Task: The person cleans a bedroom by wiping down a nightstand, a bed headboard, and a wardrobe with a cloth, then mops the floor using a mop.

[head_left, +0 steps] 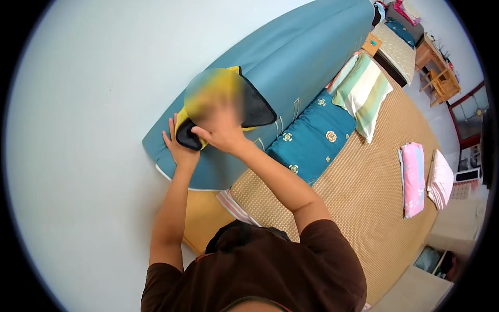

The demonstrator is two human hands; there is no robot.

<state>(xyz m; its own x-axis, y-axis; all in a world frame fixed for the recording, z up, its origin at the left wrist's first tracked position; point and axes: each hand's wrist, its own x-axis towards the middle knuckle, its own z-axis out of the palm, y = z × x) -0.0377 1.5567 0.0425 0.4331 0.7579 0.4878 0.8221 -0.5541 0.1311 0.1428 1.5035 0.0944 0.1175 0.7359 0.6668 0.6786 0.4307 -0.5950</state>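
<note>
A yellow and black cloth (pixel 258 106) lies against the blue padded headboard (pixel 306 49). My right hand (pixel 223 134) is on the cloth, its thumb at the folded black edge; a blurred patch covers its other fingers. Close by on the left, my left hand (pixel 182 150) rests flat on the headboard with fingers spread, beside the cloth's lower left corner. Part of the cloth is hidden by the blur and by my right hand.
Below the headboard is a bed with a woven mat (pixel 358 192). On it lie a teal patterned pillow (pixel 312 138), a striped pillow (pixel 364 93), a folded pink blanket (pixel 413 179) and a pale pink folded bundle (pixel 441 180). A white wall (pixel 93 130) stands at left.
</note>
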